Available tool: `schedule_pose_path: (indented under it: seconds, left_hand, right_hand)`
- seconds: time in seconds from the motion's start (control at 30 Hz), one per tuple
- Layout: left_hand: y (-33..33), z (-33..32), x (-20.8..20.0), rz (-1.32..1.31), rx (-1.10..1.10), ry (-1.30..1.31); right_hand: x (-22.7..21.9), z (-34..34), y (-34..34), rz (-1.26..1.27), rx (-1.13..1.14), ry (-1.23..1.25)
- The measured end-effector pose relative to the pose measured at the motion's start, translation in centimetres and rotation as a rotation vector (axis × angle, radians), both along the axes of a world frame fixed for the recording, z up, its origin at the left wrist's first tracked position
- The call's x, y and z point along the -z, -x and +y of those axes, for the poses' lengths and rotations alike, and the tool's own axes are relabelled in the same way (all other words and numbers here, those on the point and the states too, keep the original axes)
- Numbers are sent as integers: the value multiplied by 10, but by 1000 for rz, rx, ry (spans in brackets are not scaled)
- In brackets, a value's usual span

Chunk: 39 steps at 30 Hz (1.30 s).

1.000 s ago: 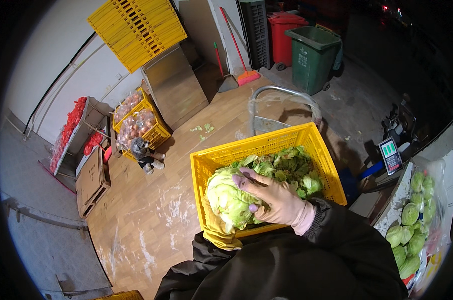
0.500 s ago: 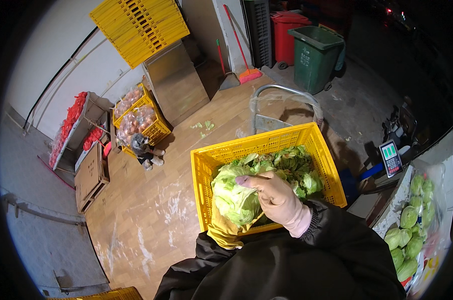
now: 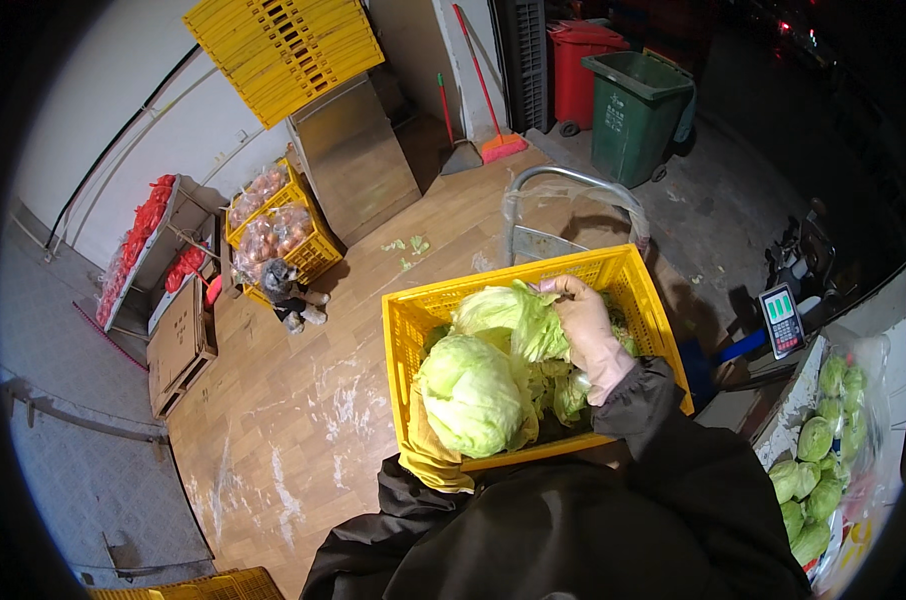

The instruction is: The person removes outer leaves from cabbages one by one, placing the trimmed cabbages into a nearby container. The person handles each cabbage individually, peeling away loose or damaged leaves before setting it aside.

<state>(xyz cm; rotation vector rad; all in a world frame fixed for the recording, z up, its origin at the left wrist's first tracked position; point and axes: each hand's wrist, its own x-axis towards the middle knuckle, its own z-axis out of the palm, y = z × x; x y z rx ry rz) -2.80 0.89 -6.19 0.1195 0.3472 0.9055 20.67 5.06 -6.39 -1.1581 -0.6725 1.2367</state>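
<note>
A pale green head of lettuce (image 3: 471,394) rests in my left hand (image 3: 435,452), which wears a yellow glove. Most of its fingers are hidden beneath the head. My right hand (image 3: 590,335), in a pale pinkish glove, pinches a loose lettuce leaf (image 3: 541,327) to the right of the head. Both hands are over a yellow plastic crate (image 3: 403,340) holding loose leaves.
Behind the crate rises a metal trolley handle (image 3: 563,172). A small grey dog (image 3: 291,294) sits on the floor at left, by crates of bagged produce (image 3: 285,232). Wrapped green heads (image 3: 815,470) lie at right, near a scale display (image 3: 781,318). Farther back stands a green bin (image 3: 633,125).
My right hand has moved right and slightly up from the lettuce, pulling outer leaf away. A smoother, paler head now shows in my left hand.
</note>
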Motion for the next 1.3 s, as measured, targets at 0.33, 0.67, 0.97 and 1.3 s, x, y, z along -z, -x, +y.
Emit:
schedule_pose_path:
  seconds: [0.33, 0.67, 0.97, 1.3]
  left_hand:
    - [2, 3, 1, 23, -31, -11]
    - [-5, 1, 18, 150, 20, 56]
    - [-4, -1, 0, 118, 165, -37]
    - [-2, 3, -2, 127, 317, 74]
  right_hand:
    - [8, -42, 4, -620, -257, 423]
    - [-85, -54, 40, -1468, -637, -396]
    - [-13, 10, -4, -1353, -197, -185]
    - [-37, -35, 8, -318, -747, -432]
